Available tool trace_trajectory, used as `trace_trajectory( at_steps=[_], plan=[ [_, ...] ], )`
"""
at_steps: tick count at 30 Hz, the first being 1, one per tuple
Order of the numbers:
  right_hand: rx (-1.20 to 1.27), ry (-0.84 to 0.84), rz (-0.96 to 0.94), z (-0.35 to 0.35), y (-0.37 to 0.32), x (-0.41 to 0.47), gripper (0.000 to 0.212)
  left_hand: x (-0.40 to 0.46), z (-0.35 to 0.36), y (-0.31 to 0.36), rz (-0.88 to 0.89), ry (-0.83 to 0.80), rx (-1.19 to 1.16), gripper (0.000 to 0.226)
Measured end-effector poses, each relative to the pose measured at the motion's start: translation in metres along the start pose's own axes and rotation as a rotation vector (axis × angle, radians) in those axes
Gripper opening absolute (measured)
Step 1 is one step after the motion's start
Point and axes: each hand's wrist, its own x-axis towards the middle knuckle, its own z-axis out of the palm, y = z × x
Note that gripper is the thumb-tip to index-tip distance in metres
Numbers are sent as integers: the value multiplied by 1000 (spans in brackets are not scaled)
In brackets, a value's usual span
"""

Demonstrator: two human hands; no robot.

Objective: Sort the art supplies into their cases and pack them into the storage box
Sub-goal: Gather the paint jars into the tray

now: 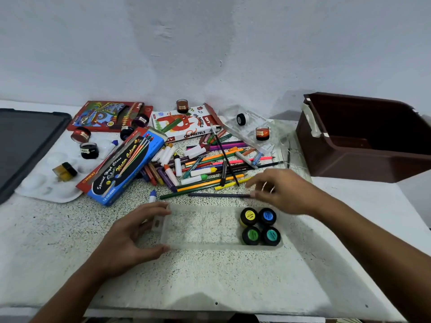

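Note:
A clear plastic paint tray lies in front of me on the speckled table. Its right end holds several black-lidded paint jars: yellow, blue, green and teal. My left hand grips the tray's left end between thumb and fingers. Just behind the jars, my right hand hovers with spread, empty fingers, close to a dark pencil. The brown storage box stands open at the right. Loose jars lie farther back: red, black, yellow, brown, orange.
A pile of pencils, crayons and paint tubes covers the middle. Behind it lie a blue water colour box, an oil pastels box and a red pencil box. A white palette and a dark lid sit at the left.

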Motion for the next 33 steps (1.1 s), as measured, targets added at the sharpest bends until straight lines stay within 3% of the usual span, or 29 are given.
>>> trace_trajectory(
  at_steps=[3, 8, 12, 23, 33],
  plan=[
    [2, 191, 131, -7, 22, 32, 25, 2, -2, -1, 16, 5, 76, 65],
    [-94, 393, 221, -23, 40, 83, 44, 1, -2, 1, 31, 14, 91, 63],
    [-152, 408, 321, -31, 46, 120, 51, 0, -2, 5, 64, 44, 132, 54],
    [-247, 394, 409, -30, 56, 145, 33, -1, 0, 3, 47, 37, 14, 48],
    [-198, 482, 280, -34, 54, 130, 43, 0, 0, -1, 5, 31, -71, 49]
  ],
)
